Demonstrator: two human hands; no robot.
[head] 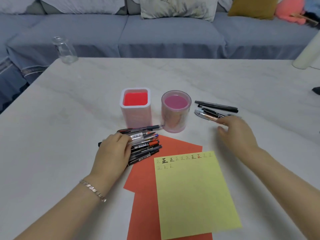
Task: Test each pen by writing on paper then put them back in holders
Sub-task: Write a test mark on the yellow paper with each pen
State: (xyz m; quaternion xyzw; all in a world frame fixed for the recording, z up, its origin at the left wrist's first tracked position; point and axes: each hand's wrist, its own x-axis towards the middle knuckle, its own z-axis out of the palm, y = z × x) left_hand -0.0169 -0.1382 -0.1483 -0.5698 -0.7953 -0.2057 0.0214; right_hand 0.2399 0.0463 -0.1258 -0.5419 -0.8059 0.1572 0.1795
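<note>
A yellow sheet with two rows of written test marks lies on red paper. Behind it stand two holders with no pens in them: a square pink one and a round translucent pink one. My left hand is curled over a pile of several pens left of the sheets, gripping them. A second group of several pens lies right of the round holder. My right hand rests palm down at that group, fingertips touching the nearest pen; whether it grips one is unclear.
A clear glass bottle stands at the table's far left corner. A white cylinder sits at the far right edge. A grey sofa with cushions runs behind the white marble table.
</note>
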